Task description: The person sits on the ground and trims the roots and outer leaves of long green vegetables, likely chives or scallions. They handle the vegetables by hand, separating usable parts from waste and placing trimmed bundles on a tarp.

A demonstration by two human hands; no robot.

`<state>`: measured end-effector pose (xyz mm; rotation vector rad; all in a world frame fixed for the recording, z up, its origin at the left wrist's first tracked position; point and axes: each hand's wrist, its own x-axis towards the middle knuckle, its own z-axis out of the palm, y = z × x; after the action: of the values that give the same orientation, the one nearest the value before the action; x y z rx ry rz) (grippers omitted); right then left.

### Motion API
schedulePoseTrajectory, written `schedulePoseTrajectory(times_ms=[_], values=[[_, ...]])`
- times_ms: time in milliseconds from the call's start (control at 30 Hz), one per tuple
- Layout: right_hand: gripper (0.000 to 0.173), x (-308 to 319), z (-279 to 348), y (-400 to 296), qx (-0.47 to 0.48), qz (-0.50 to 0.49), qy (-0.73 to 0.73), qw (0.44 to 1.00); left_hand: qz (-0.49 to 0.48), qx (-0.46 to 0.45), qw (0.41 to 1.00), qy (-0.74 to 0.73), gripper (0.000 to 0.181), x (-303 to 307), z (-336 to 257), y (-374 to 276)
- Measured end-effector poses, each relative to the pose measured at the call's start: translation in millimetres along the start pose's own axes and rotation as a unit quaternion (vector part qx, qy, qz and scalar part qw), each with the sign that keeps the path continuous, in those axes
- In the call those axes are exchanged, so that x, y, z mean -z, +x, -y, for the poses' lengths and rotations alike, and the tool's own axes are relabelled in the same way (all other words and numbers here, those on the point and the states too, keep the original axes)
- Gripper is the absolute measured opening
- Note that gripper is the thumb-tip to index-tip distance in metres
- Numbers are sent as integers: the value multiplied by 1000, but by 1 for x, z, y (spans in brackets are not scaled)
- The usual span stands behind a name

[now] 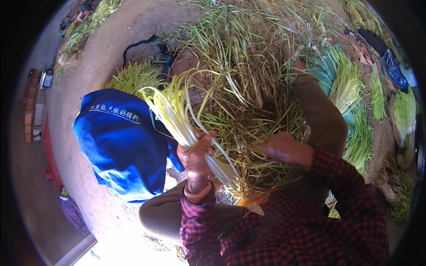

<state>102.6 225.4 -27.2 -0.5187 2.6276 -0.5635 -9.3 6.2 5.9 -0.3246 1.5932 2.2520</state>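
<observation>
My left hand [195,158] grips a bunch of pale, blanched leafy stalks [178,124], possibly garlic chives. Their yellow-green tips fan out above the fist, and the white lower ends slant down to the right below it. One stalk arcs loosely away from the bunch. To the right is my right hand [288,149], blurred, with its fingers curled over a heap of dry and green leaves [253,109]. Whether those fingers pinch anything is hidden by blur. The heap spreads on the ground between my bent legs.
A blue cloth [123,143] bearing writing lies at left, beside more cut greens [136,78]. My bent leg [321,113] bounds the heap at right. Past it, bunches of pale stalks [346,83] rest on a teal sheet [324,71]. Bricks [29,109] line the far left.
</observation>
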Motion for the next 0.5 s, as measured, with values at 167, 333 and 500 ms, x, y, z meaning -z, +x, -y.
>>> schedulePoseTrajectory(times_ms=[167,333,500], values=[[23,9,23,47,39,-228,364,902,35,44,998,14,22,-7,21,-2],[24,3,36,34,-56,-4,563,824,38,84,996,-5,21,-4,23,-4],[21,-18,21,-14,39,-90,345,934,20,89,996,-21,21,-8,27,-1]])
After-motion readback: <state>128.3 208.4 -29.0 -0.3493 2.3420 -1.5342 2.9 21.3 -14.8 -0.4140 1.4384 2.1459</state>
